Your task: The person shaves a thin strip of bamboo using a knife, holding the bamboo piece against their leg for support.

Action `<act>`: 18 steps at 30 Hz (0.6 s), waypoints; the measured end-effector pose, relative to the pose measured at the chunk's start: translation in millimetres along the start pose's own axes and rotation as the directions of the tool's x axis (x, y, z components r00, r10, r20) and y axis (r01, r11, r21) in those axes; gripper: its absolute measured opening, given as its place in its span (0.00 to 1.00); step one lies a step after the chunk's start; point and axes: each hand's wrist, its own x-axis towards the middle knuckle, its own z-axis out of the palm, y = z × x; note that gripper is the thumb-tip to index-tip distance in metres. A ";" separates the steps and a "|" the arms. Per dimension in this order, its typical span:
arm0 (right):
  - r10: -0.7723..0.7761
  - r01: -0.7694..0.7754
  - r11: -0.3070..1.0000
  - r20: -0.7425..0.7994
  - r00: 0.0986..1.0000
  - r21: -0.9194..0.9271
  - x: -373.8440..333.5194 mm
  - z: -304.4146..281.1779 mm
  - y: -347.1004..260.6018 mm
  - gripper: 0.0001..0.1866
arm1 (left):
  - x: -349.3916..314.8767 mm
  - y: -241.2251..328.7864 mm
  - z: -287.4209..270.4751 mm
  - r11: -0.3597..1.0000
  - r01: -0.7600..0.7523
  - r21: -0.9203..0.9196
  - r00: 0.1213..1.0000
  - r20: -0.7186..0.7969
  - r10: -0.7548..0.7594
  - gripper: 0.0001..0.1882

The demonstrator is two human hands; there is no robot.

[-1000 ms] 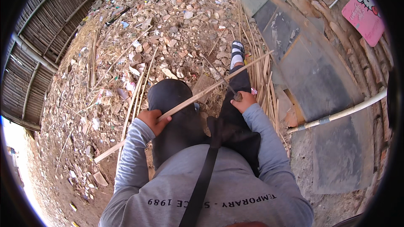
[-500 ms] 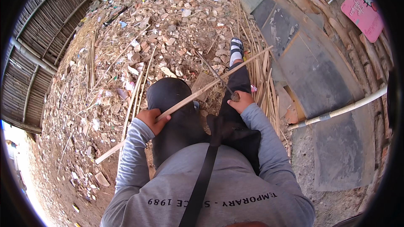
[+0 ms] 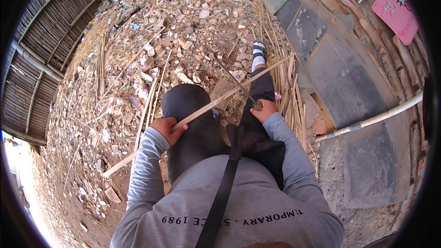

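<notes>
My left hand (image 3: pixel 169 130) is closed around a long pale strip of split bamboo (image 3: pixel 213 104). The strip slants from the lower left, over my bent left knee, up to the far right. In my right hand (image 3: pixel 266 111), above my right thigh, is the handle of a knife (image 3: pixel 233 78) with a long, thin, dark blade. That blade points away to the upper left and crosses the strip; whether the two touch, I cannot tell. My right fingers wrap the stubby handle and hide part of it.
Several bamboo strips (image 3: pixel 290 79) lie beside my right leg, and more slender strips (image 3: pixel 148 105) lie left of my knee. Rubble (image 3: pixel 183 27) covers the ground ahead. Dark boards (image 3: pixel 337 73) and a whitish pole (image 3: pixel 374 119) are on the right; a bamboo wall (image 3: pixel 50 32) stands left.
The bamboo strip's far end has shifted slightly down and left. Both hands keep their grips and have hardly moved.
</notes>
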 end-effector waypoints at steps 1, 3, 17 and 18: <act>0.001 -0.001 1.000 0.001 1.000 0.000 -0.2 -0.3 0.1 0.18 | 0.0 -0.2 0.6 1.000 0.002 0.001 1.000 -0.001 -0.002 0.27; 0.022 -0.022 1.000 0.015 1.000 -0.002 -0.6 -2.3 -3.0 0.18 | -0.1 -0.4 1.0 1.000 0.003 0.006 1.000 -0.001 -0.003 0.27; 0.056 -0.056 0.998 0.030 0.998 0.014 -1.0 3.1 5.3 0.19 | -0.2 -2.9 3.5 1.000 -0.006 0.021 1.000 -0.011 0.006 0.28; 0.058 -0.058 0.998 0.026 0.998 0.014 -1.4 2.7 4.9 0.19 | 0.0 -3.3 3.9 1.000 -0.005 0.021 1.000 -0.010 0.005 0.28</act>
